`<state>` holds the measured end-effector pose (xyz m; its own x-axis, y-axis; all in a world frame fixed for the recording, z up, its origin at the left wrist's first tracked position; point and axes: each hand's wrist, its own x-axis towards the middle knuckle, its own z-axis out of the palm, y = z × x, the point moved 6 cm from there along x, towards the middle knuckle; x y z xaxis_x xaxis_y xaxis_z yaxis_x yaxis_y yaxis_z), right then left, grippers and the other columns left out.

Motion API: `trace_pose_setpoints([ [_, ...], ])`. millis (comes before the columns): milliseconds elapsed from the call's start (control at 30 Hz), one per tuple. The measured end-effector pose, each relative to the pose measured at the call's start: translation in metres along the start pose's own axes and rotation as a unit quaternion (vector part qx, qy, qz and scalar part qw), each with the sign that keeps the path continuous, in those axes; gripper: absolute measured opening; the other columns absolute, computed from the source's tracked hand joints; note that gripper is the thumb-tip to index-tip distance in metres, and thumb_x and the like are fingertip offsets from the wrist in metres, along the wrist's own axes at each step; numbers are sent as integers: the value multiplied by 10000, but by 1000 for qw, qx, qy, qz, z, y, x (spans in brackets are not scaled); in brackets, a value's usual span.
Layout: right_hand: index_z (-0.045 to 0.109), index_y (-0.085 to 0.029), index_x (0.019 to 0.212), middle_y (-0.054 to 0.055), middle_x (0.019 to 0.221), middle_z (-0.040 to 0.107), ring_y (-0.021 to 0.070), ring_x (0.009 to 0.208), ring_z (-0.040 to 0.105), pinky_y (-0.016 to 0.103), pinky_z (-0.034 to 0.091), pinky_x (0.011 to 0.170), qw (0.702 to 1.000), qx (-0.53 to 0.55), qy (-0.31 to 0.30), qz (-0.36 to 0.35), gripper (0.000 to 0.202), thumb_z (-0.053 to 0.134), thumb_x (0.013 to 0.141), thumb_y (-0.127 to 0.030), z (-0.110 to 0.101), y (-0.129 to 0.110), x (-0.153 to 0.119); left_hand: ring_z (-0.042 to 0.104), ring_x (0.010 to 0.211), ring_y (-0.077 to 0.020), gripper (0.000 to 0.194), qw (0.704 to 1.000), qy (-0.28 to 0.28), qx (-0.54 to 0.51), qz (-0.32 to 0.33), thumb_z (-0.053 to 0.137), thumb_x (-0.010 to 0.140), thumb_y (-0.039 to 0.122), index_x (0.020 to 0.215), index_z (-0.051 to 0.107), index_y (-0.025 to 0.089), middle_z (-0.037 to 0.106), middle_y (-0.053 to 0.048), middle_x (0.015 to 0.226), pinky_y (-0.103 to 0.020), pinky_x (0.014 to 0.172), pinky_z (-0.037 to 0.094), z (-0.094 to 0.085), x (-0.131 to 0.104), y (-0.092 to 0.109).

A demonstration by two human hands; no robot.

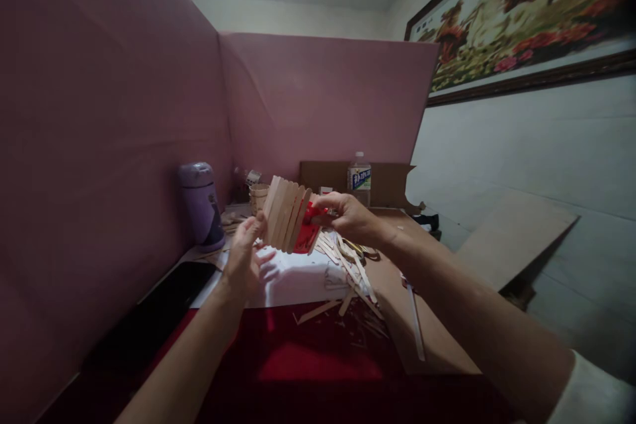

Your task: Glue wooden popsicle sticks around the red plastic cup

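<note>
Above the red-covered tabletop [318,354], in the head view, we hold a panel of flat wooden sticks [284,215] in the air, tilted, with a red piece [308,240] showing at its right edge. Our left hand [243,248] pinches the panel's left edge between thumb and fingers, probably because a grip at the rim leaves the row of sticks uncovered and steady. Our right hand [340,212] is drawn narrow on the red piece at the opposite side, which seems to brace the panel from both ends; the light is too dim for us to tell whether its fingers also hold something small. Beneath lies a white sheet [293,281], perhaps there to keep the work off the cloth. Loose sticks [365,281] spread to the right, likely for easy reach, partly over a cardboard sheet [432,344]. Farther off, a purple flask [201,205] and a clear bottle [360,182] stand upright, apart from our hands.
</note>
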<state>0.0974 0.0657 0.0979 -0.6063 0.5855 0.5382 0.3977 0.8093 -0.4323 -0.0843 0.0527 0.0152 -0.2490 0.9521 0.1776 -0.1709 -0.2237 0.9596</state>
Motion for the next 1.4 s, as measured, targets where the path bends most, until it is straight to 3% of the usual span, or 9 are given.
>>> trace_pose_setpoints([
  [100, 677, -158, 806, 19, 867, 698, 139, 816, 636, 312, 508, 779, 988, 157, 6, 13, 91, 590, 807, -129, -15, -12, 2, 581, 1100, -331, 702, 964, -172, -187, -79, 429, 765, 744, 1232, 540, 232, 578, -148, 1271, -505, 787, 527, 37, -11, -2],
  [167, 682, -166, 809, 13, 860, 692, 141, 800, 631, 317, 513, 778, 981, 192, 11, 18, 92, 597, 789, -138, -24, -18, 3, 516, 1194, -354, 710, 931, -210, -286, -88, 440, 774, 728, 1257, 532, 216, 574, -144, 1288, -556, 854, 498, 52, -16, 3],
  [367, 712, -188, 803, 33, 817, 696, 190, 773, 614, 343, 498, 721, 998, -21, 63, 14, 82, 634, 790, -165, -56, -39, 3, 491, 1225, -350, 509, 866, -289, -408, -19, 483, 885, 496, 1305, 515, 209, 596, -119, 1284, -631, 963, 404, 82, -18, 30],
  [567, 634, -203, 1144, 79, 1262, 611, 223, 1213, 469, 435, 344, 1044, 957, -166, 215, -103, 289, 522, 890, -126, -80, -64, -7, 482, 1227, -390, 535, 848, -278, -450, -43, 496, 879, 459, 1337, 482, 181, 579, -153, 1298, -671, 971, 367, 93, 0, 39],
  [700, 644, -182, 959, 72, 1000, 667, 207, 982, 569, 375, 442, 887, 939, -157, 295, -82, 159, 550, 862, -99, -79, -52, -21, 546, 1153, -396, 567, 836, -228, -489, -99, 502, 864, 478, 1341, 462, 175, 638, -172, 1197, -691, 962, 350, 84, 16, 24],
  [867, 601, -178, 771, 38, 752, 611, 179, 727, 551, 332, 437, 667, 963, -158, 218, -32, 160, 511, 903, -164, -54, -35, -24, 570, 1131, -386, 608, 802, -211, -537, -156, 495, 857, 519, 1362, 426, 187, 649, -175, 1193, -667, 989, 332, 75, 19, -6],
  [1000, 628, -151, 806, 76, 801, 628, 202, 780, 548, 351, 439, 697, 965, -195, 164, -56, 193, 476, 922, -173, -41, -36, -14, 564, 1147, -380, 635, 796, -213, -537, -181, 479, 868, 520, 1392, 387, 173, 631, -190, 1227, -659, 1010, 307, 77, 12, -23],
  [1167, 670, -127, 932, 126, 1014, 632, 244, 966, 527, 403, 427, 848, 953, -228, 179, -90, 181, 493, 898, -145, -41, -46, 2, 555, 1157, -376, 656, 799, -207, -529, -196, 476, 877, 503, 1418, 350, 155, 616, -196, 1250, -654, 1007, 311, 83, 5, -27],
  [1400, 652, -187, 783, 73, 922, 664, 269, 1000, 510, 462, 375, 876, 966, -214, 146, -5, 123, 576, 880, -198, -38, -30, 18, 561, 1156, -360, 556, 810, -186, -523, -187, 473, 894, 455, 1391, 410, 215, 643, -163, 1215, -683, 985, 316, 83, -1, -25],
])
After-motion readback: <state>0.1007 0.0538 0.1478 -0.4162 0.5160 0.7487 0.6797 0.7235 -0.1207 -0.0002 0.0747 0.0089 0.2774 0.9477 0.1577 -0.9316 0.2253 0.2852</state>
